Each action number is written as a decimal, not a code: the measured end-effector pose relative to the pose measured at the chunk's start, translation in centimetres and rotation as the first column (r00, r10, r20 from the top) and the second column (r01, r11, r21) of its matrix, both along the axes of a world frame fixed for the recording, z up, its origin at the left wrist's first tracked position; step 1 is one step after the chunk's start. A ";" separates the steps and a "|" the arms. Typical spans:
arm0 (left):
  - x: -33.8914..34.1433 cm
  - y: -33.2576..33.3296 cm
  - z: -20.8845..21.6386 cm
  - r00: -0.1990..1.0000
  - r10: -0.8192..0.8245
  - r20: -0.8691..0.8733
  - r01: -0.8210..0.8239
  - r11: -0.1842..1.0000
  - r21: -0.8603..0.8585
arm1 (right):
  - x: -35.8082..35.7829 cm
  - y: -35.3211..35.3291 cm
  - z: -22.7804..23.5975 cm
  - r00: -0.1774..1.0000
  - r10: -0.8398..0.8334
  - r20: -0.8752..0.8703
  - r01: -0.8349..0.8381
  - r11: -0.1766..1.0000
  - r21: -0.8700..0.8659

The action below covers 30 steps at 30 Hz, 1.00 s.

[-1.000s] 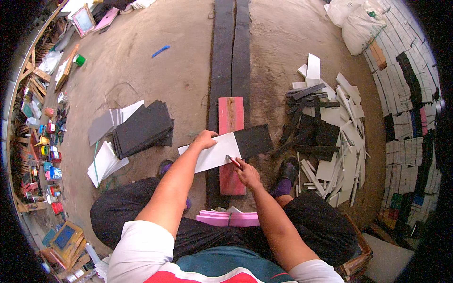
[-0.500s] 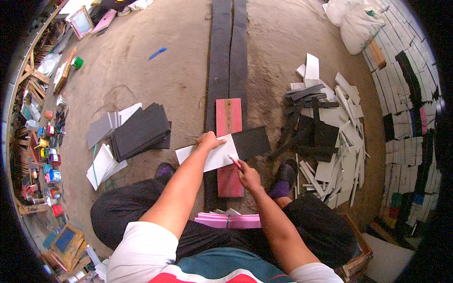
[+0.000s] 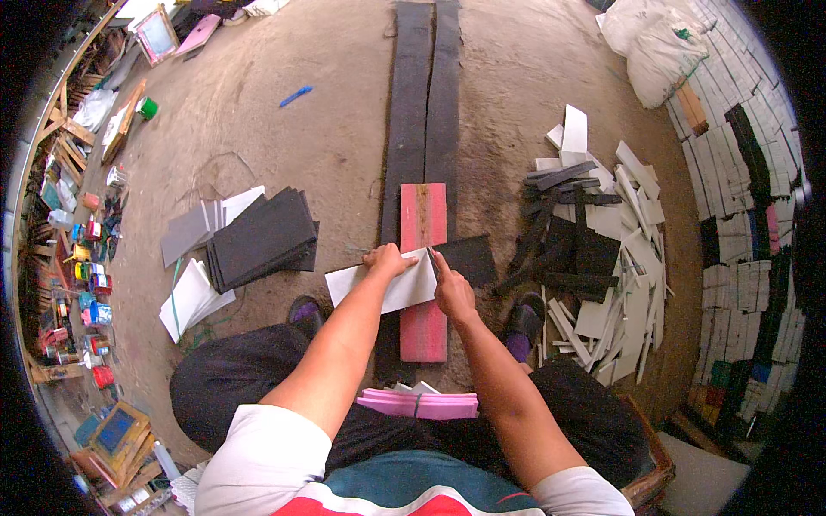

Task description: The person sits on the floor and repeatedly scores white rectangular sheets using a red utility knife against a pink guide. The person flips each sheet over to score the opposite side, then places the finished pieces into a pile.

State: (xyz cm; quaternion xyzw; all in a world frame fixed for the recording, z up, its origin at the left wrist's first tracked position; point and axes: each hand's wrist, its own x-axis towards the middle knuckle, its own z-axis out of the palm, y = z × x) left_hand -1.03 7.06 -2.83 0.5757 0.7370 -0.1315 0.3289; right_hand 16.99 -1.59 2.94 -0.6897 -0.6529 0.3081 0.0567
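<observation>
My left hand [image 3: 385, 259] holds down a white sheet [image 3: 379, 292], its thumb stretched across the top and its fingers bent near the far edge. Under that sheet a black sheet [image 3: 467, 261] sticks out to the right. Closed around a slim pen-like tool [image 3: 430, 253], my right hand [image 3: 453, 288] rests at the white sheet's right edge. Most of the tool is hidden by the fingers, and whether it is a pen or a cutter I cannot tell. Both sheets lie across a worn pink board [image 3: 423, 335].
Long dark planks [image 3: 411, 112] run away under the board. To the left lie stacked black sheets [image 3: 262, 241] and white sheets [image 3: 191, 301]; to the right, a heap of offcuts [image 3: 632, 258]. Pink sheets [image 3: 422, 404] sit between my legs. A blue pen-like object [image 3: 295, 96] lies on the floor.
My right hand has moved up and slightly left, bringing the tool from over the white sheet to its upper right corner. My left hand stays on the sheet.
</observation>
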 end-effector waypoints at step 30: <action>1.2 -1.4 0.8 0.996 0.076 -0.036 -0.073 0.994 0.084 | -0.6 -4.3 2.5 0.992 0.053 0.117 -0.032 0.984 -0.173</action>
